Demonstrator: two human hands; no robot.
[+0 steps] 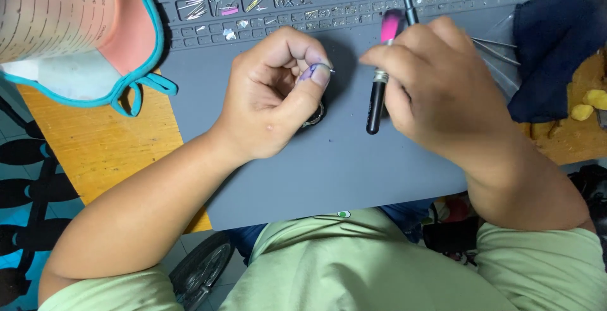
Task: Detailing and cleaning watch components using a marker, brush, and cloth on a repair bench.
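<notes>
Fingertips first: the left hand (pixel 275 89) has thumb and forefinger pinched shut on a tiny metal pin (pixel 322 68), so small I can't tell exactly what it is. It's right at the tip of the pinch, poking out toward the right. Under that hand there's a round metal part (pixel 316 116) lying on the grey mat (pixel 329 165), mostly hidden by the thumb.

The right hand (pixel 442 89) is closed around a small tool (pixel 379 89) with a pink top and black barrel, held upright-ish, black end down near the mat, close beside the pin but not touching it.

Risk as I see it: with only 2 fingertips on it, that pin could slip or flick away if the tool nudges it, and get lost among the loose bits in the tray slots (pixel 253 1). Measuring cup (pixel 57 7) and dark blue cloth (pixel 556 39) sit off to the sides.
</notes>
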